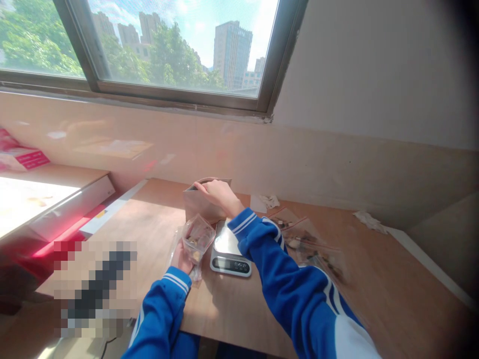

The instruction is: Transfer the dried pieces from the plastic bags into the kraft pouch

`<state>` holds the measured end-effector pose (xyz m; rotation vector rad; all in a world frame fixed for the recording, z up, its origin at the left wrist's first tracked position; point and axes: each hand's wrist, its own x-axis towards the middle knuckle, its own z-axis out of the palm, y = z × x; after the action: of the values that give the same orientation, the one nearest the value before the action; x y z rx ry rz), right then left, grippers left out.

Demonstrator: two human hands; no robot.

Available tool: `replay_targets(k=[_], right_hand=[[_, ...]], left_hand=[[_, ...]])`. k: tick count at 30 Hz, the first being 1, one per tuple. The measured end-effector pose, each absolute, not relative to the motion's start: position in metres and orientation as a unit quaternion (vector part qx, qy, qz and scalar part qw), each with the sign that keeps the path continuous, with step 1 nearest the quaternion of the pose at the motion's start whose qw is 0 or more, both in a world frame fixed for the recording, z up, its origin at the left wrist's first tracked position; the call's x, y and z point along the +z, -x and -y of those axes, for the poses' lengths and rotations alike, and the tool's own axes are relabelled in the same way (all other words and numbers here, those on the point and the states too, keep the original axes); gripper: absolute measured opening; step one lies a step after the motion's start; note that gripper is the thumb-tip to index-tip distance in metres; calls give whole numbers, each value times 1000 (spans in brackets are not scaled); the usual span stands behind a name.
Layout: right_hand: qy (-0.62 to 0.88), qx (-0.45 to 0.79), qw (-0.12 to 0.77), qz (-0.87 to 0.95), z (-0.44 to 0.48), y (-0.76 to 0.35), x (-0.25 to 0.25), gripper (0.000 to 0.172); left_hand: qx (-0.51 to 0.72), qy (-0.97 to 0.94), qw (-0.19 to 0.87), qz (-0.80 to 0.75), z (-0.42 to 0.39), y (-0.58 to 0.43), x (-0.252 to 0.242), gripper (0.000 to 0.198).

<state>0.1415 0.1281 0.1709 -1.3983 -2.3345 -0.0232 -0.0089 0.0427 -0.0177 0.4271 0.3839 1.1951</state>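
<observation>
My left hand [183, 257] is closed around a small clear plastic bag [197, 238] with a few brownish bits inside, held just left of a small digital kitchen scale [229, 253]. My right hand [217, 193] reaches forward over the scale, fingers curled over the open top of a brown paper pouch [198, 205] that stands upright behind it. Whether the fingers hold anything inside the pouch is hidden. Both sleeves are blue with white stripes.
Several clear zip bags with contents [310, 247] lie right of the scale on the wooden table [374, 299]. Crumpled paper scraps [368, 220] lie near the wall. A second table [45, 194] and a red-and-white box [22, 157] stand at the left under the window.
</observation>
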Motion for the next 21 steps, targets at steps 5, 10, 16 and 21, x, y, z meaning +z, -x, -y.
replay_targets(k=[5,10,16,21], right_hand=[[476,-77,236,844,-118,-140,169,42],[501,-84,277,816,-115,-147,156,37],[475,-5,358,804,-111,-147,156,24],[407,122,399,812,-70,-149,158,18]], left_hand=[[540,-208,807,-113,-42,8,-15,44],[549,-181,799,-166,-44,10,-22,45],[553,-153,788,-222,-42,7,-13,44],[552,-168,775,-257,-38,11,-10,47]])
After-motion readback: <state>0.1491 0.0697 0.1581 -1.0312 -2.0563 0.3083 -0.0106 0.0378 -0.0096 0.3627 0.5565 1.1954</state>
